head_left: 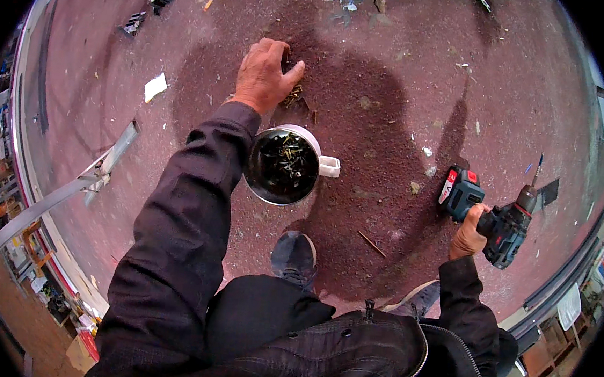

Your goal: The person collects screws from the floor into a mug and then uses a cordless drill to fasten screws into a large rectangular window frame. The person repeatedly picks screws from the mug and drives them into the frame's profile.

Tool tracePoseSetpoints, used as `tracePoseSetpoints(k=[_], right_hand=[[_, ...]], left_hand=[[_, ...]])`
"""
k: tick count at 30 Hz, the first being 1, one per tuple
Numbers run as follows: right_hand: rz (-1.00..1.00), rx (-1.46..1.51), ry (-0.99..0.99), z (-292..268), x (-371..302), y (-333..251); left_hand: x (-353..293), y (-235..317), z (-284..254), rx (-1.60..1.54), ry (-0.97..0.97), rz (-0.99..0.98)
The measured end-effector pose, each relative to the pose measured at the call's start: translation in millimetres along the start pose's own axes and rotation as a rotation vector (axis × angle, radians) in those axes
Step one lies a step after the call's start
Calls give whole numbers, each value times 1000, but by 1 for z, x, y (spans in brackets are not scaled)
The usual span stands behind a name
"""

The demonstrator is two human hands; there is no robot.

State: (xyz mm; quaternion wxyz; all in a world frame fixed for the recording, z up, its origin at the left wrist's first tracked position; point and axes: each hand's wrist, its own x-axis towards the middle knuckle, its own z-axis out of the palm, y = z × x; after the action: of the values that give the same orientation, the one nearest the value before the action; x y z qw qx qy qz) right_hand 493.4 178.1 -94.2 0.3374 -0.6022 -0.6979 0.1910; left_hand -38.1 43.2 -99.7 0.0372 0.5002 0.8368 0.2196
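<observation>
— One container only: a white mug (pixel 286 166) with a handle, standing on the reddish floor (pixel 392 97) just below the left hand (pixel 264 77). What's in it?

— Many loose screws, brass-coloured and dark, lying in a heap at the bottom.

— And the left hand?

— It is pressed down on the floor, fingers curled narrow over a small scatter of screws (pixel 296 95) lying just under and beside its fingertips. Whether it actually pinches one, I cannot tell.

— The right hand?

— The right hand (pixel 468 232) is wrapped tight around the grip of a dark cordless drill (pixel 499 220), bit pointing away from the person. The drill's battery end touches the floor, well apart from the mug, off to the right of the left hand.
</observation>
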Motion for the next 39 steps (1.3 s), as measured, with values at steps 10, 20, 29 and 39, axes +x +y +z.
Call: tracePoseSetpoints(k=[10,20,29,39], right_hand=[[94,78,-76,2,-5,-5],[15,-1,-53,1,-3,3],[119,146,99,11,0,-42],[115,79,41,3,-2,-11]], left_hand=[[-16,-8,-13,-72,-154,120],[-22,5,-23,45,-222,246],[-28,-5,-17,110,-250,377],[-25,-5,-16,81,-205,402]])
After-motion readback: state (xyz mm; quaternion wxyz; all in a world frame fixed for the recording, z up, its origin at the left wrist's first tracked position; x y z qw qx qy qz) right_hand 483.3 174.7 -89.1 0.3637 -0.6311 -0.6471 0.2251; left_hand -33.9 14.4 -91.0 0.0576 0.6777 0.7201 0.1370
